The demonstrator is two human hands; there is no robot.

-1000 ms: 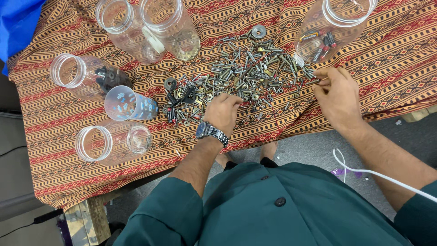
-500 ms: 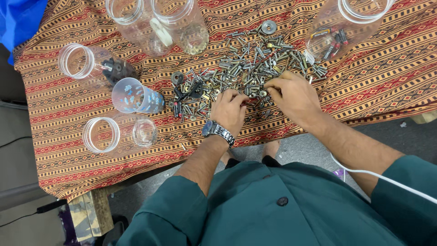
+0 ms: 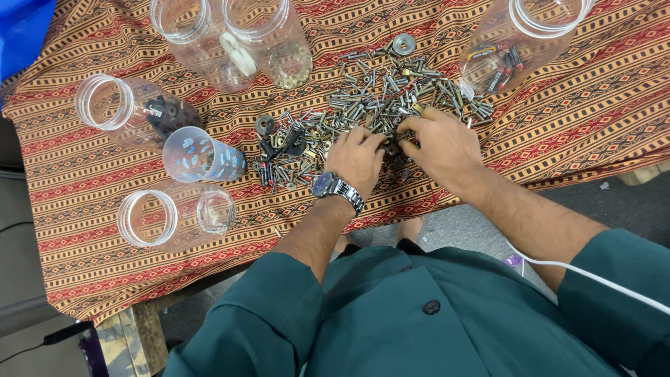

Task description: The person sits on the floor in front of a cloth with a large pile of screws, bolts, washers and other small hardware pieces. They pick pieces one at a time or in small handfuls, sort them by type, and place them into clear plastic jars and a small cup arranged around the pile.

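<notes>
While both hands meet at the near edge of a heap of screws and bolts (image 3: 377, 105) on a striped cloth (image 3: 105, 279), sorting looks barely past its start. Most of the metal lies loose, spread between the jars. Only small lots sit inside: batteries in the jar at upper right (image 3: 513, 42), black parts in the jar at left (image 3: 139, 112), little in the rest. Left hand (image 3: 357, 157), watch on wrist, curled with fingertips pinching among the pieces; right hand (image 3: 441, 143) likewise bent, touching the left. Cannot tell what either pinch holds, being too small. No single heading to the heap: long pieces point every way, the spread itself running left to right.
</notes>
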